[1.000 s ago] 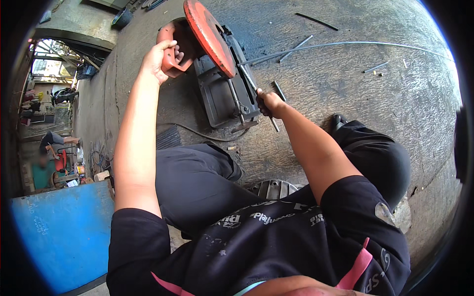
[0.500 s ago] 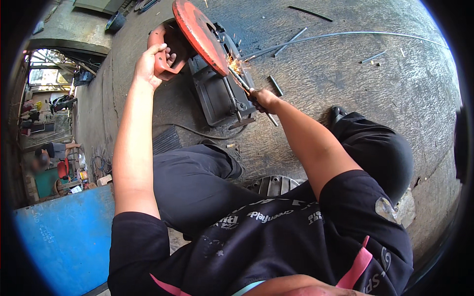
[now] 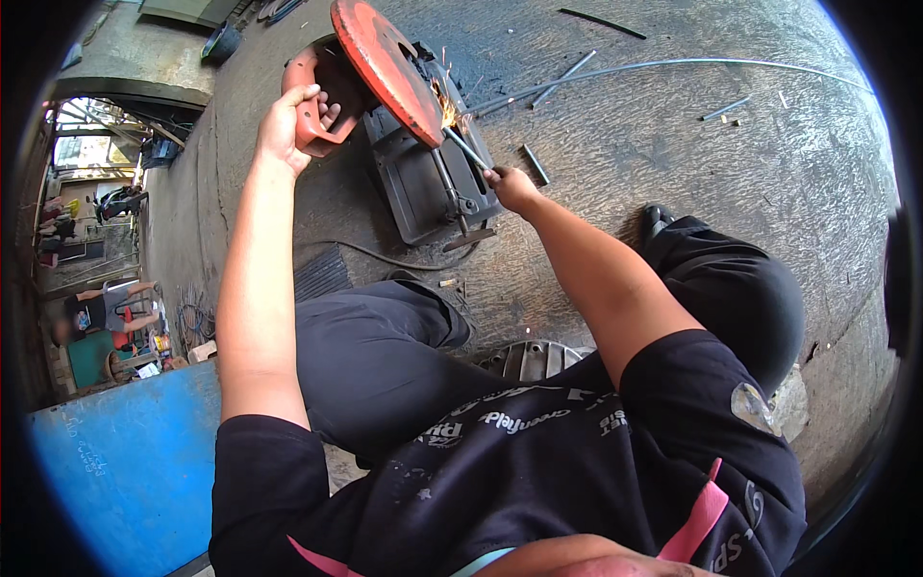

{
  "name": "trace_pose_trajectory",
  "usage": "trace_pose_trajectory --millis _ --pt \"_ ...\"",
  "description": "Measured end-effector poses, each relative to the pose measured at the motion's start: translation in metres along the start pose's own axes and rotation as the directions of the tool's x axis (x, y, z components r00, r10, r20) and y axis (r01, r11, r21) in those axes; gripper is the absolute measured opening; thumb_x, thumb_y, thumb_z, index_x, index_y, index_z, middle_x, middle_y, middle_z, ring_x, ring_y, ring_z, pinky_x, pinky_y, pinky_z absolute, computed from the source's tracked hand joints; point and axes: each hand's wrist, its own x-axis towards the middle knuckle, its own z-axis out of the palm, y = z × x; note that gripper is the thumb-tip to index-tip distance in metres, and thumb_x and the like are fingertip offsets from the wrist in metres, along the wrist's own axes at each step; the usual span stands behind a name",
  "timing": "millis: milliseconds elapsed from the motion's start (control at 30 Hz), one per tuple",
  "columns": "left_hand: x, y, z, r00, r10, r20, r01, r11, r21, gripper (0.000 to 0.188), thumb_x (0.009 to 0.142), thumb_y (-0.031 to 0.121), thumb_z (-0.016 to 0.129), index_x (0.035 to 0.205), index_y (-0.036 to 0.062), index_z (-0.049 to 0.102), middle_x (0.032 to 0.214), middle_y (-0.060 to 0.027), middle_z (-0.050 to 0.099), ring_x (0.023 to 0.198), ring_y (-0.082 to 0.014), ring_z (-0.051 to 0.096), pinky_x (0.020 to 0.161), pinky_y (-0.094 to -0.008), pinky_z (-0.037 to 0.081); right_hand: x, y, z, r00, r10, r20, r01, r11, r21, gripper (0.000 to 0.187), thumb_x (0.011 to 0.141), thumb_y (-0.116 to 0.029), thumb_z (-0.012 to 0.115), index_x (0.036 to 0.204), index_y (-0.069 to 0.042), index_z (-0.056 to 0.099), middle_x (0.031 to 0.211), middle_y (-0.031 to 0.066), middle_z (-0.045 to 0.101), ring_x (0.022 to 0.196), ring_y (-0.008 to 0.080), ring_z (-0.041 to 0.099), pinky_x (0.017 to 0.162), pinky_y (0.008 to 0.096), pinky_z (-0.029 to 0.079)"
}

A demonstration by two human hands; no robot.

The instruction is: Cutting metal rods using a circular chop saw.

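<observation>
My left hand (image 3: 286,130) is closed round the orange handle (image 3: 304,69) of a cut-off saw. The saw's round orange guard (image 3: 385,72) tilts above its dark metal base (image 3: 415,213). My right hand (image 3: 515,188) is closed on a thin metal rod (image 3: 467,149), to the right of the base. The rod's far end reaches to the lower edge of the guard, and orange sparks (image 3: 444,104) fly up beside it. The guard hides most of the cutting wheel. A clamp screw with a handle (image 3: 468,238) sticks out at the base's near end.
A long thin rod (image 3: 663,62) curves across the rough floor. Short cut lengths (image 3: 536,164) and a black bar (image 3: 603,23) lie about. A cable (image 3: 370,258) runs near my left foot. Finned metal (image 3: 529,360) shows between my legs. Left are a blue panel (image 3: 135,462) and another person (image 3: 91,313).
Earlier the rod's near end stuck out past my right hand; now it does not show there. The sparks have narrowed and rise more steeply. The person at the left has shifted posture.
</observation>
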Motion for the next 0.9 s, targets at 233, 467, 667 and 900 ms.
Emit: trace_pose_trajectory --millis 233,467,667,900 --pt "-0.003 0.000 0.002 1.000 0.007 -0.019 -0.007 1.000 0.023 0.016 0.081 0.012 0.060 0.090 0.0003 0.053 0.084 -0.0069 0.054 0.079 -0.0206 0.058 0.079 -0.0330 0.052 0.002 0.000 0.010 0.993 -0.051 -0.108 0.046 0.998 -0.047 0.037 0.090 -0.036 0.051 0.106 -0.005 0.062 0.094 0.0210 0.064 0.093 0.0366 0.060 0.082 0.0406 0.046" --pt "-0.001 0.000 0.002 1.000 0.022 -0.018 -0.022 1.000 0.013 0.016 0.081 0.011 0.060 0.091 0.0001 0.053 0.084 -0.0072 0.054 0.080 -0.0208 0.058 0.079 -0.0330 0.052 -0.001 0.006 0.016 0.995 -0.037 -0.089 0.028 0.994 -0.103 0.037 0.091 -0.036 0.049 0.102 -0.004 0.062 0.092 0.0217 0.063 0.092 0.0386 0.058 0.080 0.0431 0.045" --pt "0.002 -0.001 0.001 1.000 0.019 -0.018 -0.019 1.000 0.019 0.018 0.081 0.012 0.060 0.092 0.0001 0.052 0.087 -0.0080 0.054 0.082 -0.0213 0.059 0.079 -0.0330 0.052 0.002 -0.004 0.014 0.990 -0.063 -0.128 0.049 0.993 -0.108 0.035 0.092 -0.036 0.047 0.099 -0.005 0.062 0.091 0.0225 0.062 0.093 0.0400 0.057 0.080 0.0458 0.045" --pt "-0.002 -0.001 0.000 0.999 0.034 -0.030 -0.033 0.999 0.027 0.018 0.081 0.013 0.060 0.091 0.0009 0.053 0.086 -0.0078 0.055 0.083 -0.0216 0.059 0.078 -0.0324 0.052 -0.003 -0.007 0.025 0.985 -0.064 -0.162 0.054 0.996 -0.067 0.035 0.091 -0.036 0.047 0.097 -0.004 0.059 0.094 0.0234 0.061 0.094 0.0427 0.055 0.081 0.0470 0.044"
